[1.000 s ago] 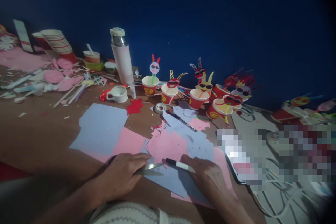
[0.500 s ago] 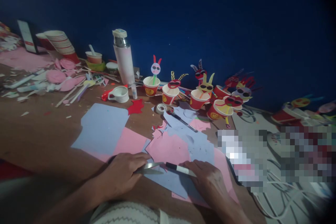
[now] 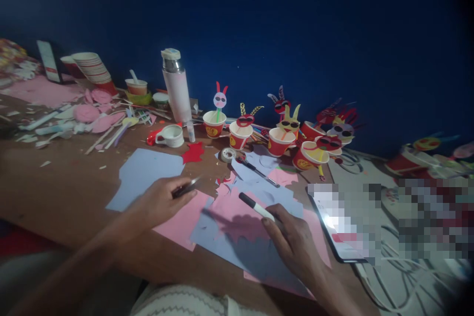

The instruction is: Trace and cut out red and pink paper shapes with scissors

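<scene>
While the marker (image 3: 257, 207) sits pinched between thumb and fingers of the right grip (image 3: 292, 232), its dark end points up and left, toward the other side. Cap looks on, judged from shape only. Left grip (image 3: 163, 202): fingers closed round what reads as dark-handled scissors (image 3: 184, 188); tip blurred, blade setting cannot be told. Both tools appear lifted off the paper.

Technique: keep the cap on with a blade in the other grip; aim the tip away from the right fingers. For control, rest the right heel on the sheets.

Outward: pink sheet (image 3: 237, 203) between the grips, shadowed; blue sheet (image 3: 237, 252) nearer the body, left of the right grip. Phone (image 3: 328, 222) just right of it: mind the elbow. Beyond it, pen (image 3: 261, 174), tape (image 3: 228, 154), then cups (image 3: 280, 145). Desk (image 3: 70, 182) bare-topped left of the left grip.
</scene>
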{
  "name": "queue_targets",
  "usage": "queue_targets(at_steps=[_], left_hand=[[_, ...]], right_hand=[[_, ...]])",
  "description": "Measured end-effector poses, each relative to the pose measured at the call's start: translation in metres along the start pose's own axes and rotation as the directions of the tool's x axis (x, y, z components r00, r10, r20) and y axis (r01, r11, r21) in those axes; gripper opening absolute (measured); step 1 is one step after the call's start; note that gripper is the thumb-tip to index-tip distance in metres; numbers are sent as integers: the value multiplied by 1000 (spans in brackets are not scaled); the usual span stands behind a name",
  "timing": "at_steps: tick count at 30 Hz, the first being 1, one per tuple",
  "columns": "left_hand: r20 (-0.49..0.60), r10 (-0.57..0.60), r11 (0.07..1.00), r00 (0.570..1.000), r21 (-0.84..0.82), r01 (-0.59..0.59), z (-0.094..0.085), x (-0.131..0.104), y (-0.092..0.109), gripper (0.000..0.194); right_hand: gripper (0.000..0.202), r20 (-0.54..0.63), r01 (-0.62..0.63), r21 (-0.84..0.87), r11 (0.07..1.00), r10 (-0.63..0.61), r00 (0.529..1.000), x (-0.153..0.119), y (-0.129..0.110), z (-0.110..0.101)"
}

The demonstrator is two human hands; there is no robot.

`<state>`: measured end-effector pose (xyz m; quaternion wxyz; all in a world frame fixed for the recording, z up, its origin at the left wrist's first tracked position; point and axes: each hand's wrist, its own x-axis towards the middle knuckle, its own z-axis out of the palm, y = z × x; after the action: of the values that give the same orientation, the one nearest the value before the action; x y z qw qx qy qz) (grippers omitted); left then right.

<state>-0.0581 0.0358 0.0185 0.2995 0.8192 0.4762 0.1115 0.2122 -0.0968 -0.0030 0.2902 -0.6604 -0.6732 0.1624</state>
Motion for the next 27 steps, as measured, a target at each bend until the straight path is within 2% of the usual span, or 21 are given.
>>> queue_targets(at_steps=[6,12,16,19,27], left_hand=[[2,7,982,1000,190,-7,-9,37,-4,29],[16,52,938,999,342,-54,11,58,7,19],[36,54,913,998,403,-64,25,65,11,16],[57,49,906,997,417,-69,29,67,10,18],[68,75,901,995,423,-97,17,72,8,24]], right_hand=[[21,23,-1,29,1000,0,1000,13,-1,15],[20,57,-26,62,998,22,998,13,8,23],[20,74,20,60,998,-24,997,11,10,26],[19,80,47,61,997,-52,995,11,9,27],[18,99,87,69,994,-94,991,11,10,29]])
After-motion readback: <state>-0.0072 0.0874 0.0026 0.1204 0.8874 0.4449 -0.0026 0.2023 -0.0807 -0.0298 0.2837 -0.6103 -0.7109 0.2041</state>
